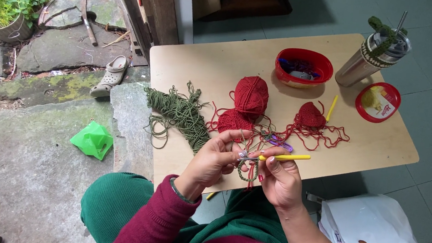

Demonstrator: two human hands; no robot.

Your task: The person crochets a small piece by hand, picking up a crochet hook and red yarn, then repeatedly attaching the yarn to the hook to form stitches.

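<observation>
My left hand (218, 156) pinches a small green and red crochet piece (247, 169) that hangs below my fingers. A yellow crochet hook (286, 157) lies in my right hand (279, 178), its tip pointing left into the piece. Red yarn runs from the piece up to a red yarn ball (252, 94) on the small wooden table (383, 143). Beside the ball lie a red crocheted patch (234, 120), a second red patch (311, 115) and loose red strands. A tangle of green yarn (180, 114) lies on the table's left side.
A red bowl (304, 66) with small items, a steel tumbler with straw and knitted sleeve (373, 55), a red lid (378, 102) and purple scissors (280, 142) are on the table. A white bag (374, 237) sits at my right. Stone ground, a sandal (110, 74) and green plastic (93, 140) lie left.
</observation>
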